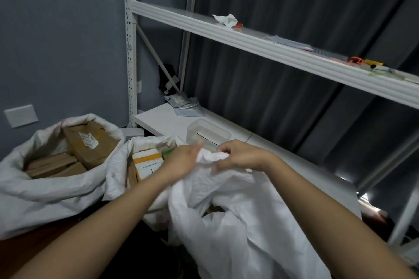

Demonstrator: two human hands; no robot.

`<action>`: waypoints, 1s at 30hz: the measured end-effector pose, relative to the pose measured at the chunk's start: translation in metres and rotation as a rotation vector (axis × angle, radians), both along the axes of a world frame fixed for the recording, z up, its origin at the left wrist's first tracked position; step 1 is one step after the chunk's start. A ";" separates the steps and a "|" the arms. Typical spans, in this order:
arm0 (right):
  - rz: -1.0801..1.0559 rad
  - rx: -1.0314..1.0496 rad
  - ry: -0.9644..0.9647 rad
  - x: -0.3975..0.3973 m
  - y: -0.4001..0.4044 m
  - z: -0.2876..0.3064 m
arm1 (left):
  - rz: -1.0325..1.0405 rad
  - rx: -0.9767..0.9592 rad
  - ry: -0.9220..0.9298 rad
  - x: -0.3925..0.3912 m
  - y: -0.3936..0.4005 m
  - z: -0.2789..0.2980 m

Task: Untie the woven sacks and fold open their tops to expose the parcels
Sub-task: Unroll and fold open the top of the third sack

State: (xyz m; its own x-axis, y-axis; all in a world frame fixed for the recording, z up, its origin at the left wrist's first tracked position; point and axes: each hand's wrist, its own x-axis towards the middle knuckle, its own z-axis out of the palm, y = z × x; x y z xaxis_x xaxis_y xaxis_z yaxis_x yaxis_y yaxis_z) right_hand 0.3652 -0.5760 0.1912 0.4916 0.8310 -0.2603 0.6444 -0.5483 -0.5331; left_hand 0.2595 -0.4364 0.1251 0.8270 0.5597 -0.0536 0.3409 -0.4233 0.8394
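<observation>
A white woven sack (238, 229) stands in front of me, its top bunched up. My left hand (181, 158) grips the bunched top from the left. My right hand (240, 154) pinches the same bunch from the right. A dark gap shows below the bunch; its contents are mostly hidden. To the left, a second sack (56, 192) lies folded open with brown cardboard parcels (90, 142) showing. Between them a third sack (145, 142) is open, showing a white and orange box (147, 163).
A white metal shelving rack (249, 38) stands behind the sacks, in front of a dark curtain. Its low shelf (163, 120) holds a clear plastic tub (207, 133) and grey mailers (186, 104). The upper shelf carries crumpled paper (224, 19) and small tools. A grey wall is at left.
</observation>
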 end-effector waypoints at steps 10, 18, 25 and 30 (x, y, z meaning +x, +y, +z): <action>-0.105 0.099 0.054 0.018 -0.021 0.003 | -0.200 0.378 -0.198 -0.030 0.041 -0.002; -0.094 0.333 0.144 0.023 -0.037 -0.002 | -0.296 0.740 -0.107 -0.041 0.065 -0.016; -0.103 0.425 0.072 0.016 -0.049 -0.018 | 0.033 0.264 -0.115 -0.040 0.041 -0.033; -0.172 0.390 -0.266 0.018 -0.052 -0.025 | 0.135 -0.116 -0.161 -0.027 0.021 -0.029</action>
State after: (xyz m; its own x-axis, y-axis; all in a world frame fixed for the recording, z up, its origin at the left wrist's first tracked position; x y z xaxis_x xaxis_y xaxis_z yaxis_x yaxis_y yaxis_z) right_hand 0.3836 -0.6276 0.1661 0.6371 0.7428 0.2060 0.7035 -0.4511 -0.5492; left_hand 0.2323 -0.4154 0.0965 0.7480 0.6637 0.0024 0.2462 -0.2808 0.9276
